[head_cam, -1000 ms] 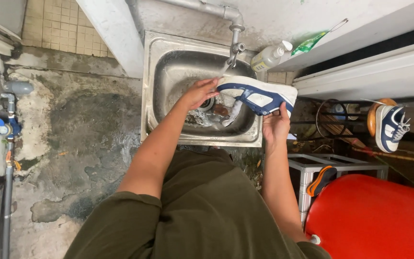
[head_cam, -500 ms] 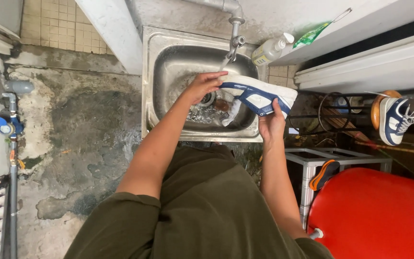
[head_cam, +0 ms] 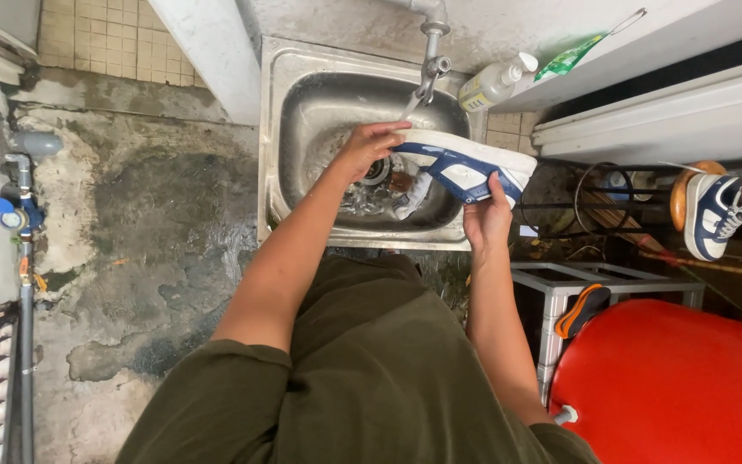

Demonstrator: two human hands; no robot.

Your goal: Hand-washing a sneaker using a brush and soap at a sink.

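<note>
Over the sink (head_cam: 272,129), a white shoe (head_cam: 465,163) with navy panels is held tilted, wet, under the tap (head_cam: 429,73); left hand (head_cam: 367,150) fingers clasped on its toe, right hand (head_cam: 484,219) fingers clamped at the heel.

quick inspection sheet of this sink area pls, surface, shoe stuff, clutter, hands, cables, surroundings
surface: square stainless steel sink, wet inside, tap running into it
job's things: white and navy blue sneaker held on its side over the basin under the stream; small brown object near the drain, too unclear to identify
clutter: pale plastic pump bottle lying at the sink's back corner; green packet on the ledge
grippers: left hand on the sneaker's toe end; right hand gripping its heel end
cables: nothing seen; a grey pipe with blue valve runs down the far wall
surroundings: wet, stained concrete floor; matching second sneaker set on a rack; large red tank; metal frame
</note>
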